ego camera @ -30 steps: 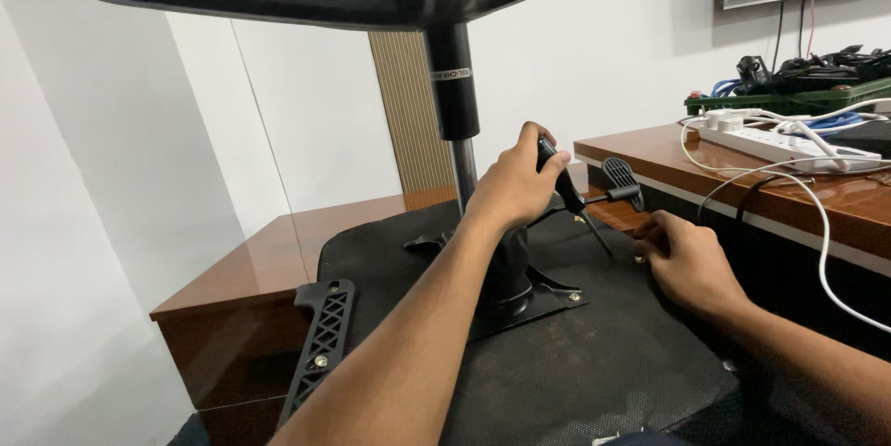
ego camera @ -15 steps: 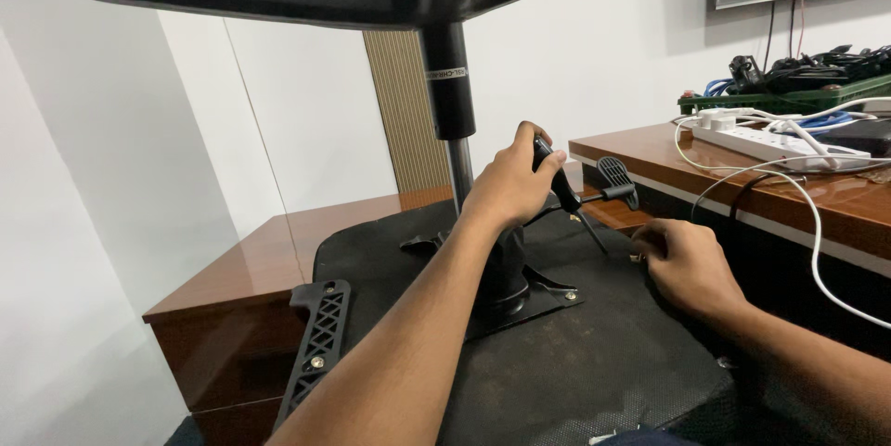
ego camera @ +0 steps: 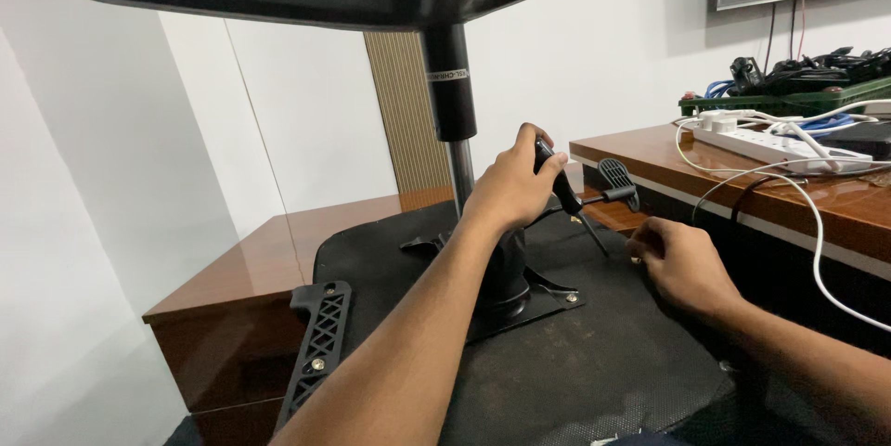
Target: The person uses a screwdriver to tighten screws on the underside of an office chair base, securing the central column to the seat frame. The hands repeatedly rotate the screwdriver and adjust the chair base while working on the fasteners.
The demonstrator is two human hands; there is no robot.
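left hand clenched round screwdriver, tip slanting down toward upturned chair seat. right hand rests curled on seat, contents unclear. screwdriver looks light, stiff; grip handle.

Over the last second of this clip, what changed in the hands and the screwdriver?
Almost nothing. The left hand keeps its grip on the screwdriver, tip angled down toward the upturned chair seat; the right hand stays resting on the seat beside the tip. Only the camera shifted slightly.
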